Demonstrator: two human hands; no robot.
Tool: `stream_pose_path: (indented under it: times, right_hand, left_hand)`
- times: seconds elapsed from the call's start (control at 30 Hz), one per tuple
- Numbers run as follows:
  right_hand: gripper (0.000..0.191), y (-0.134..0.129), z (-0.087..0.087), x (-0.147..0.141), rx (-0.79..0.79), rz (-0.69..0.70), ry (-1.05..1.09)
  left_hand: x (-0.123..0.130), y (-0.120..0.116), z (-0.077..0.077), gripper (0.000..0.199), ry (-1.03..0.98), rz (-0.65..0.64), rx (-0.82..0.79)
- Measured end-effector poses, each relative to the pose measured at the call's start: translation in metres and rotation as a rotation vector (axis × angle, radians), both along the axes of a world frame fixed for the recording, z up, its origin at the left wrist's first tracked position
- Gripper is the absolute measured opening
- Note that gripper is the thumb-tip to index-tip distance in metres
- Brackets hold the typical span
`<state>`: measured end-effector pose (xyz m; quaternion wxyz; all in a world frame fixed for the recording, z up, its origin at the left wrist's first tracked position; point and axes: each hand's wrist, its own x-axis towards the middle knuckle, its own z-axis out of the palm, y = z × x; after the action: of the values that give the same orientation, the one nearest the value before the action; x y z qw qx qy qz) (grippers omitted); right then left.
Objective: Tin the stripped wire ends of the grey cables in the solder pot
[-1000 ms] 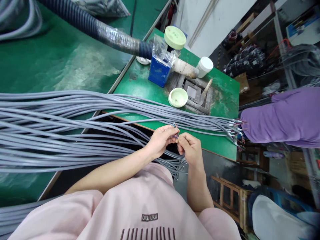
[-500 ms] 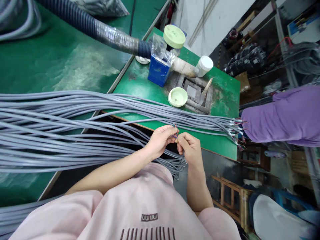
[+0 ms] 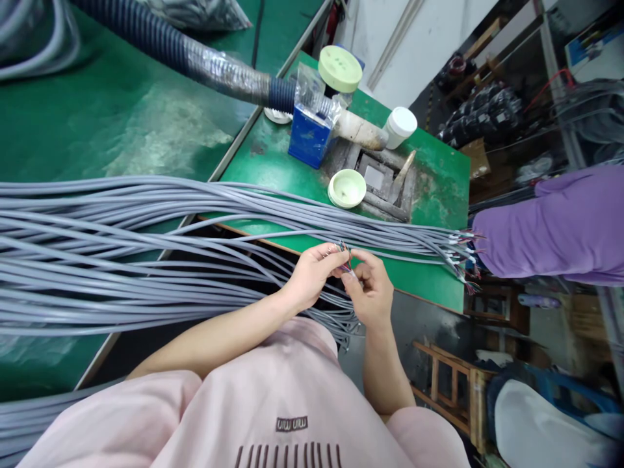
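In front of my body, my left hand [image 3: 312, 276] is closed, thumb against fingers, on thin coloured wires [image 3: 346, 265] that fan out at a cable's end. My right hand [image 3: 374, 289] meets it from the right with curled fingers. Its thumb presses at a small white spot by the base of the wires, and its index finger lies a little higher beside them. The fingers partly hide the wires. Just beyond both hands, a bundle of grey cables [image 3: 292, 211] runs across the green bench, with stripped coloured ends [image 3: 468, 253] at its right.
Past the cables stand a pale green bowl [image 3: 346, 189], a solder pot [image 3: 377, 177], a blue box [image 3: 309, 138], a white tub [image 3: 401, 127] and a ribbed hose [image 3: 219, 68]. More grey cables [image 3: 121, 286] lie left. A person in a purple sleeve [image 3: 550, 224] is at right.
My right index finger has lifted and opened away from the thumb, which has shifted slightly lower at the wires. My left hand keeps its hold. The wires look more spread.
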<state>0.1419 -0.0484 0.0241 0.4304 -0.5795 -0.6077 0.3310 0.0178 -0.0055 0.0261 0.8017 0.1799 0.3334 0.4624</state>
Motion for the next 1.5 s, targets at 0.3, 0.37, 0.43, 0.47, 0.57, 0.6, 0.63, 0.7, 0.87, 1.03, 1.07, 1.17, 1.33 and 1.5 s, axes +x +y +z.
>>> stream_pose_path:
  times: [0.3, 0.37, 0.43, 0.47, 0.57, 0.6, 0.63, 0.7, 0.87, 1.03, 1.07, 1.17, 1.33, 1.5]
  right_hand:
    - [0.031, -0.004, -0.010, 0.008, 0.104, 0.063, -0.097]
    - [0.028, -0.005, -0.012, 0.008, 0.118, 0.061, -0.094]
    - [0.025, -0.005, -0.013, 0.007, 0.122, 0.063, -0.085]
    - [0.024, -0.005, -0.013, 0.006, 0.122, 0.065, -0.074]
    - [0.022, -0.004, -0.014, 0.004, 0.135, 0.071, -0.019]
    - [0.021, -0.004, -0.014, 0.004, 0.142, 0.071, -0.005]
    - [0.019, -0.004, -0.014, 0.004, 0.147, 0.069, -0.001]
    - [0.016, -0.004, -0.015, 0.003, 0.145, 0.063, -0.015]
    - [0.013, -0.005, -0.015, 0.003, 0.146, 0.047, -0.041]
    - [0.013, -0.005, -0.015, 0.003, 0.141, 0.035, -0.003]
    - [0.013, -0.005, -0.016, 0.003, 0.128, 0.030, 0.002]
    - [0.013, -0.006, -0.016, 0.002, 0.095, 0.015, 0.011]
    - [0.015, -0.008, -0.019, 0.003, 0.103, -0.024, 0.010]
    - [0.015, -0.008, -0.021, 0.003, 0.131, -0.046, -0.001]
  left_hand:
    - [0.000, -0.003, 0.000, 0.014, 0.002, -0.023, 0.039]
    - [0.000, -0.003, -0.001, 0.017, 0.000, -0.020, 0.037]
    - [0.001, -0.003, -0.001, 0.022, 0.000, -0.022, 0.028]
    - [0.001, -0.002, -0.001, 0.024, -0.004, -0.026, 0.025]
    - [0.000, -0.002, 0.001, 0.027, -0.028, -0.049, 0.025]
    - [0.000, -0.002, 0.001, 0.027, -0.033, -0.051, 0.025]
    - [0.000, -0.002, 0.002, 0.027, -0.033, -0.050, 0.025]
    - [0.000, -0.002, 0.002, 0.027, -0.031, -0.046, 0.027]
    - [0.000, -0.004, 0.002, 0.028, -0.041, -0.052, 0.040]
    - [0.001, -0.004, -0.002, 0.027, -0.006, -0.020, 0.054]
    - [0.001, -0.004, -0.003, 0.027, 0.000, -0.014, 0.055]
    - [0.001, -0.004, -0.004, 0.027, 0.016, -0.006, 0.058]
    - [0.000, -0.005, 0.000, 0.029, 0.058, 0.011, 0.073]
    - [0.000, -0.006, 0.003, 0.028, 0.073, 0.024, 0.097]
